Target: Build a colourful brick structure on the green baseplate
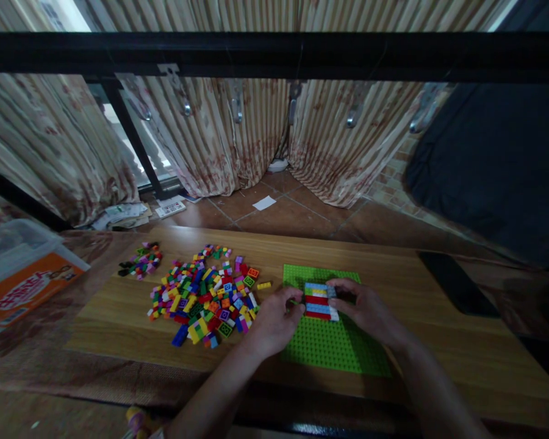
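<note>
Assembly seems underway: left hand point(277, 318) pinches a small green piece point(294, 302), likely needing alignment; right hand point(366, 308) grips the striped brick block point(317, 300) alongside.

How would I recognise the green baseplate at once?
Find the long wooden table. On it, right of the big heap of loose bricks, lies the baseplate. Unlike those small, mixed-colour bricks, it is one broad, flat, bright green studded sheet.
</note>
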Available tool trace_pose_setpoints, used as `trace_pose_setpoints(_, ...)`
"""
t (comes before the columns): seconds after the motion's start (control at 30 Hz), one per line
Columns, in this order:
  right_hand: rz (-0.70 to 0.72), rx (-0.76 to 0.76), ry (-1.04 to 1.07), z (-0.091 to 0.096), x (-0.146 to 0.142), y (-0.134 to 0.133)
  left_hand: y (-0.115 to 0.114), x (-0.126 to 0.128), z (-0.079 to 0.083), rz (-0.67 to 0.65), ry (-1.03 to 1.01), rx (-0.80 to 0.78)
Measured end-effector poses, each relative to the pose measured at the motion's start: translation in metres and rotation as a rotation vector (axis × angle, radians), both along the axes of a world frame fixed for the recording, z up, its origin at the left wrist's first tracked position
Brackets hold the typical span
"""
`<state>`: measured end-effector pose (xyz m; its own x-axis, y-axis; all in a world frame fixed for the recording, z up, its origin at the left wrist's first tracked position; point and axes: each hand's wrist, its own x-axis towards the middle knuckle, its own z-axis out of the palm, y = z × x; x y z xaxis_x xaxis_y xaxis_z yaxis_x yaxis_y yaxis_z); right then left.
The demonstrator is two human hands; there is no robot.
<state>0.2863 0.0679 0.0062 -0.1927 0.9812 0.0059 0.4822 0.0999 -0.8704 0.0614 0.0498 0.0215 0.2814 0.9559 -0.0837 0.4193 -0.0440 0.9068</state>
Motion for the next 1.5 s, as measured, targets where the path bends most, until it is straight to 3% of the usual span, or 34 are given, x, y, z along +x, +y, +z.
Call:
trace_pose_setpoints(0.47, 0.068, 0.048, -0.201, 0.010, -0.001, 0.002, -0.001, 0.002, 0.002, 0.024, 0.008, 0.010)
trace_pose_setpoints(0.77, 0.041, 0.056, -0.308, 0.005, -0.002, 0.001, -0.001, 0.004, -0.003, 0.014, 0.033, 0.020)
trace_pose_setpoints(1.07, 0.088, 0.129, -0.253, 0.003, 0.002, -0.010, -0.001, 0.005, 0.001, -0.001, 0.048, 0.029)
trace_pose_setpoints(1.23, -0.080, 0.061, -0.078, -0.003, 0.008, -0.006, 0.000, 0.004, -0.002, -0.013, 0.051, 0.035)
trace_pose_setpoints(1.33, -0.201, 0.109, -0.038, -0.006, 0.005, -0.002, 0.000, 0.004, -0.003, -0.024, 0.044, 0.041)
trace_pose_setpoints(1.5, -0.216, 0.156, -0.118, -0.005, -0.010, -0.004, 0.000, 0.005, -0.001, -0.023, 0.063, 0.023)
